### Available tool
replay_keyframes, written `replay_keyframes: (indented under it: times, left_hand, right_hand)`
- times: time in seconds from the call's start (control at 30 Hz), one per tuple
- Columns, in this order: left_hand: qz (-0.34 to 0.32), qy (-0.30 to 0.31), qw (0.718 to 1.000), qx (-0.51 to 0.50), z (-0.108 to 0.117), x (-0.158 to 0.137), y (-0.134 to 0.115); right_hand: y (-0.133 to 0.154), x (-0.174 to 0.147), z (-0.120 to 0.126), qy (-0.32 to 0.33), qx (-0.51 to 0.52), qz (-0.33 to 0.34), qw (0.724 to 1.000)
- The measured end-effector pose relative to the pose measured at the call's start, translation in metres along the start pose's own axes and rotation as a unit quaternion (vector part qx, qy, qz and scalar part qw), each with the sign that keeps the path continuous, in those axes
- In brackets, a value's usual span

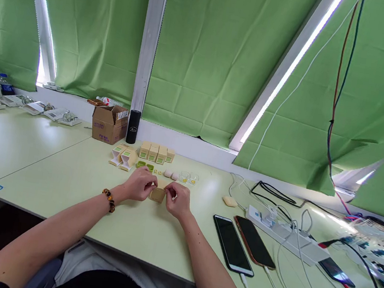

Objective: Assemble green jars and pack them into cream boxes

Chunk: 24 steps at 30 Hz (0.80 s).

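A small tan cardboard box (157,195) is between my two hands, low over the table. My left hand (138,184) pinches its left edge, and the fingers of my right hand (177,199) close on its right edge. Just beyond my hands lie green trays (146,166), tiny yellow pieces (157,172), pale pink pieces (171,174) and clear cups (189,177) with yellow in them. Two opened cartons (123,157) rest at the left, behind my left hand. Several closed tan boxes (156,153) stand in a row farther back.
Two phones (233,244) on charging cables lie to the right, beside a white power strip (284,235) and tangled cords. A soap-like tan block (230,201) is near them. At the back stand a brown carton (109,123) and a black cylinder (133,126).
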<state>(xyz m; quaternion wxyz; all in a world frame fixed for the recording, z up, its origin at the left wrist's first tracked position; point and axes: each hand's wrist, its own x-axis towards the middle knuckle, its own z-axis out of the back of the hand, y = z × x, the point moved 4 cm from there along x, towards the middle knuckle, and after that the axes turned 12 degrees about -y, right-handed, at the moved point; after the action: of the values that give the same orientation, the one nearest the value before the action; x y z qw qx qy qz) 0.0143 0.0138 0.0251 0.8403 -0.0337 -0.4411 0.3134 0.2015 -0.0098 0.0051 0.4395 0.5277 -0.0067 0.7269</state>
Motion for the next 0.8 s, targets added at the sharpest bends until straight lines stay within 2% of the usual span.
replay_keyframes:
  times: [0.23, 0.37, 0.47, 0.53, 0.63, 0.8]
  left_hand:
    - [0.0, -0.008, 1.0, 0.017, -0.004, -0.002, 0.003]
    - [0.071, -0.045, 0.994, 0.069, -0.004, 0.001, 0.01]
    - [0.126, -0.03, 0.987, 0.092, -0.007, 0.001, 0.017]
    - [0.138, -0.015, 0.985, 0.103, -0.01, 0.001, 0.019]
    - [0.14, -0.007, 0.983, 0.118, -0.011, 0.0, 0.02]
    - [0.144, -0.006, 0.982, 0.12, -0.01, 0.0, 0.019]
  right_hand:
    - [0.001, 0.001, 0.0, 0.042, 0.011, -0.007, 0.999]
    - [0.002, 0.004, 0.005, 0.076, 0.006, -0.015, 0.997]
    - [-0.002, 0.005, 0.007, 0.095, -0.007, -0.025, 0.995]
    - [-0.007, 0.006, 0.005, 0.101, -0.022, -0.031, 0.994]
    - [-0.017, 0.006, 0.001, 0.081, -0.072, -0.048, 0.993]
    - [-0.033, 0.006, -0.002, 0.024, -0.176, -0.135, 0.975]
